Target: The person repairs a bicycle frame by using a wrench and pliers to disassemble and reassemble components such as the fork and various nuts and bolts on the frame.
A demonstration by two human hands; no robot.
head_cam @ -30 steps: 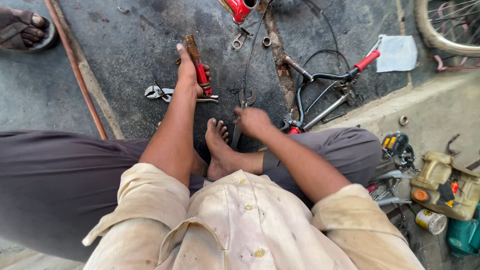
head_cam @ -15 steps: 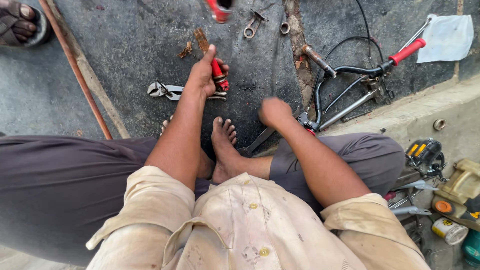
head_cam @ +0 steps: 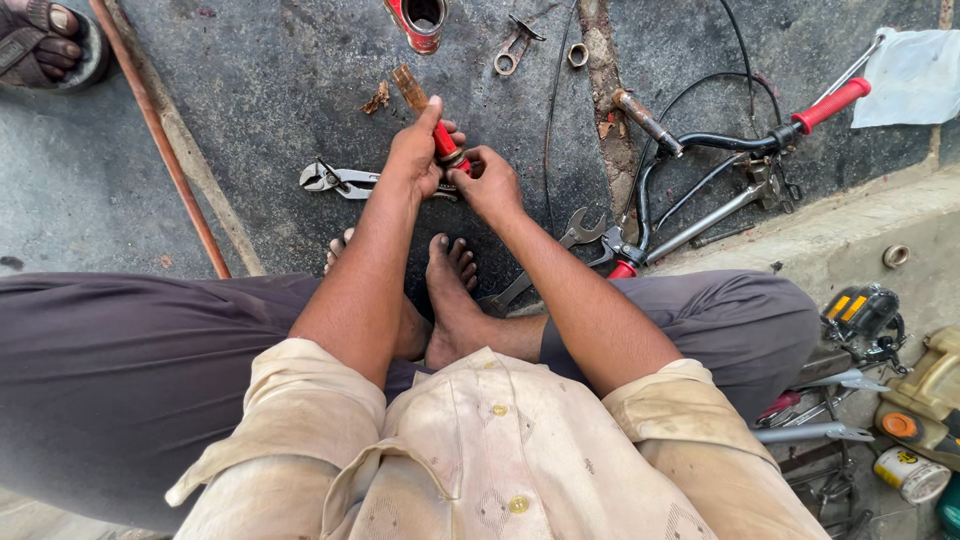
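- Left hand (head_cam: pixel 418 160) wrapped around red-handled tool (head_cam: pixel 432 125), rusty flat tip pointing to 11 o'clock.
- Right hand (head_cam: pixel 490 182) pinching the tool's metal end.
- Steel pliers (head_cam: pixel 340 181) on rough concrete at 9 o'clock.

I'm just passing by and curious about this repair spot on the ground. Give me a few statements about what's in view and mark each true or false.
1. Both hands are on the red-handled tool. True: the left hand grips it and the right hand touches its lower end.
2. The bicycle handlebar has blue grips. False: its grips are red.
3. The pliers lie on the ground to the left of the hands. True.
4. The person wears shoes. False: the feet are bare.
5. The white cloth covers the pliers. False: it lies far right, beside the handlebar.
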